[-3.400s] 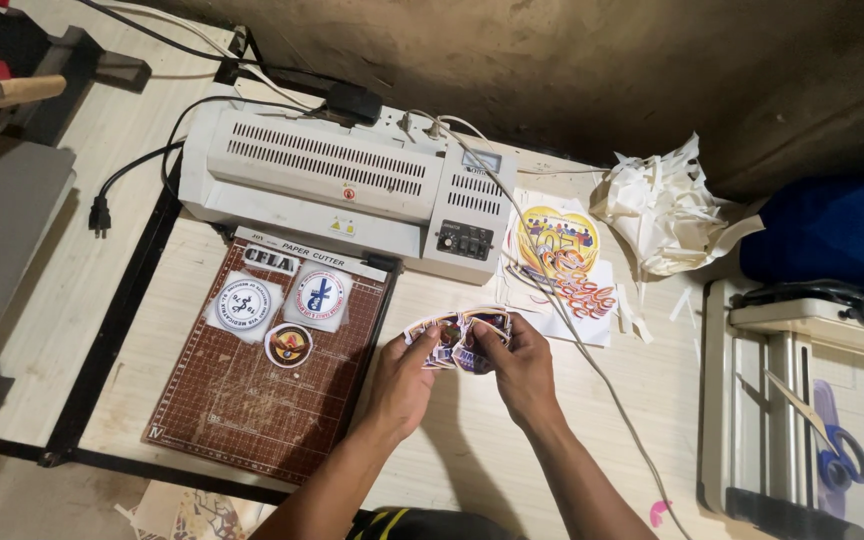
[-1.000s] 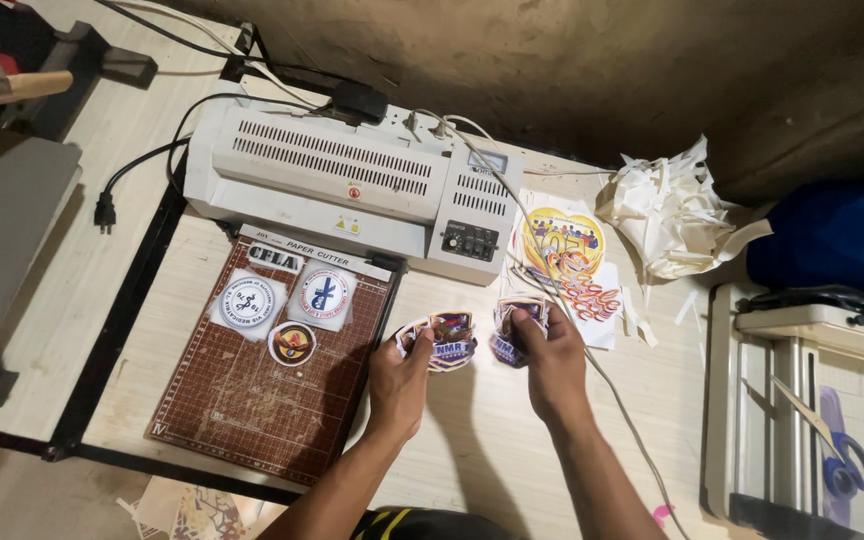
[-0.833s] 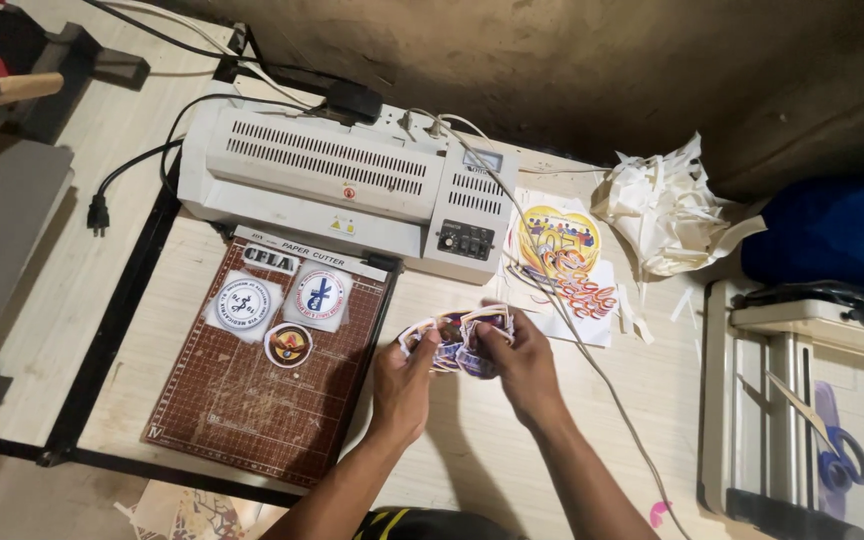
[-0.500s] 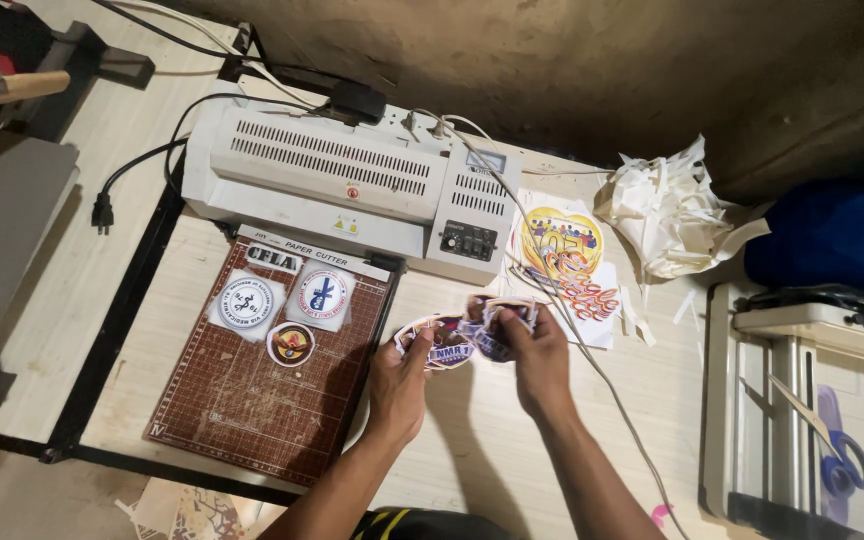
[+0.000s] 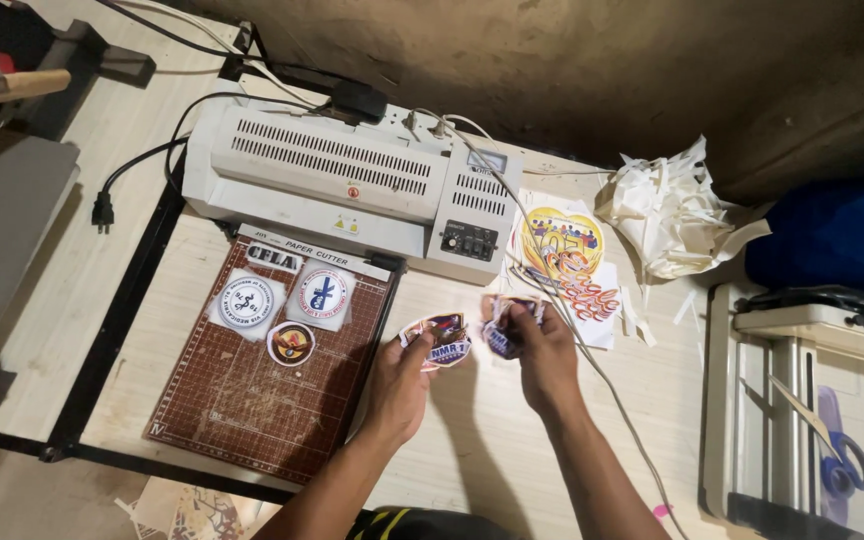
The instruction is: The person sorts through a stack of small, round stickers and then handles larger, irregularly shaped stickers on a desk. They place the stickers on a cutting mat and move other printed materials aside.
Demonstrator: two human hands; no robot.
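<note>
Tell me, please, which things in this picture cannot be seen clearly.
Head view:
- Right hand covers most of its sticker.
- Left hand hides the lower edge of its cut-out.
- Scissors: blades hidden, too dark.
- Blue bag: cut by the right edge.

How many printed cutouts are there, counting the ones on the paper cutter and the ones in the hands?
Round cutouts on the paper cutter: 3
Rectangular label cutout on it: 1
Cutout in left hand: 1
Cutout in right hand: 1
Total: 6
</note>
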